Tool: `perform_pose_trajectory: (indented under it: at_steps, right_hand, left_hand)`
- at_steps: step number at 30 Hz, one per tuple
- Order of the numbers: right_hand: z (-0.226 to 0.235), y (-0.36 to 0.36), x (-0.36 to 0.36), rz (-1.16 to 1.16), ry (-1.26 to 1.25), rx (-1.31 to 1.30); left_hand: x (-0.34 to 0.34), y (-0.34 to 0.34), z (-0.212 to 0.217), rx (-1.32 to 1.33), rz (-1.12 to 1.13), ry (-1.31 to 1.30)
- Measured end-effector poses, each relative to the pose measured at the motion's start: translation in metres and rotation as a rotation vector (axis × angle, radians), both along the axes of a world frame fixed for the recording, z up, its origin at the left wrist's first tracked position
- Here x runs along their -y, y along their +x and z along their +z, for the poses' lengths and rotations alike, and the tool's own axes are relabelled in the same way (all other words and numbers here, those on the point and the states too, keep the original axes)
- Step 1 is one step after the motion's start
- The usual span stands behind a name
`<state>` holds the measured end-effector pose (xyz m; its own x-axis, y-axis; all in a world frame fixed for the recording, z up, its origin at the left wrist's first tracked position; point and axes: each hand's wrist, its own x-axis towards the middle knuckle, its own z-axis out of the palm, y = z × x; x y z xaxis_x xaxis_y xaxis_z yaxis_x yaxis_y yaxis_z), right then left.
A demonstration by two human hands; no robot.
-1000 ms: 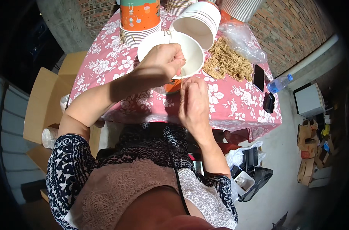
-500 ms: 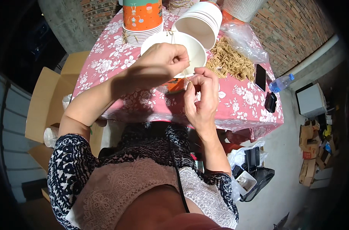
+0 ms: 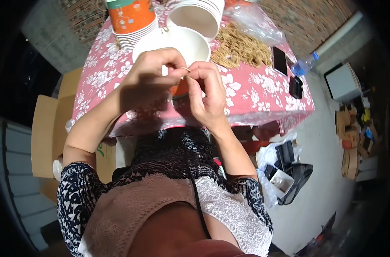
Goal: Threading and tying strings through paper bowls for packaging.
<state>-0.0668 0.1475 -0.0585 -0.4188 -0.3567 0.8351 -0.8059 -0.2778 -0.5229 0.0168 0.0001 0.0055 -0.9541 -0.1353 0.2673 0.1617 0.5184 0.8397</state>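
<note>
A paper bucket (image 3: 194, 48), white inside and orange outside, stands tilted at the near side of the table with its mouth facing up toward me. A knotted piece of twine shows at its far rim. In front of its near rim my left hand (image 3: 154, 70) pinches a thin tan twine (image 3: 185, 69) between thumb and fingers. My right hand (image 3: 208, 92) is closed on the same twine, its fingertips almost touching the left ones. The exact knot or loop between them is too small to make out. Right of the bucket lies a heap of cut tan twine (image 3: 241, 46).
Stacked orange buckets (image 3: 133, 19) stand at the far left, and a white nested stack (image 3: 194, 20) lies behind the bucket. A clear plastic bag (image 3: 257, 25), phone (image 3: 279, 61), black case (image 3: 296, 87) and bottle (image 3: 305, 65) line the right. A cardboard box (image 3: 45, 132) is left of the table.
My hands, apart before, have come together at the bucket's near rim, the right fingertips rising to meet the left ones. The whole view has shifted, so the table's things appear further left and higher.
</note>
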Motion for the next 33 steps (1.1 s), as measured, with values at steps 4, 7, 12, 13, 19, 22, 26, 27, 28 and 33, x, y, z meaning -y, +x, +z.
perform_pose_trajectory:
  at_steps: [4, 7, 12, 13, 19, 22, 26, 27, 28, 33]
  right_hand:
    - [-0.003, 0.001, -0.004, -0.028, -0.011, 0.004]
    - [-0.009, 0.001, -0.005, -0.064, -0.045, 0.053]
    - [-0.017, 0.005, -0.003, -0.079, -0.043, 0.237]
    - [-0.017, 0.005, -0.003, -0.091, -0.034, 0.242]
    - [-0.015, 0.008, 0.0, -0.145, -0.065, 0.29]
    - [-0.012, 0.005, -0.002, -0.202, -0.041, 0.097]
    - [-0.007, 0.006, -0.004, -0.227, 0.014, -0.056]
    - [-0.006, 0.007, -0.004, -0.227, 0.019, -0.053]
    - [-0.004, 0.009, -0.005, -0.221, 0.021, -0.04]
    - [-0.006, 0.016, -0.005, -0.206, 0.023, 0.04]
  left_hand:
    - [-0.001, -0.001, 0.002, -0.051, -0.025, -0.091]
    - [-0.003, 0.001, 0.0, -0.134, -0.015, -0.152]
    - [0.005, 0.001, -0.012, -0.39, -0.112, -0.411]
    - [0.006, 0.0, -0.014, -0.384, -0.11, -0.413]
    - [0.007, -0.001, -0.015, -0.493, -0.211, -0.473]
    - [0.007, -0.001, -0.014, -0.5, -0.2, -0.451]
    - [0.008, -0.002, -0.015, -0.529, -0.18, -0.433]
    - [0.01, -0.002, -0.016, -0.511, -0.182, -0.442]
    - [0.011, -0.002, -0.016, -0.493, -0.183, -0.45]
    - [0.011, -0.005, -0.017, -0.524, -0.171, -0.45]
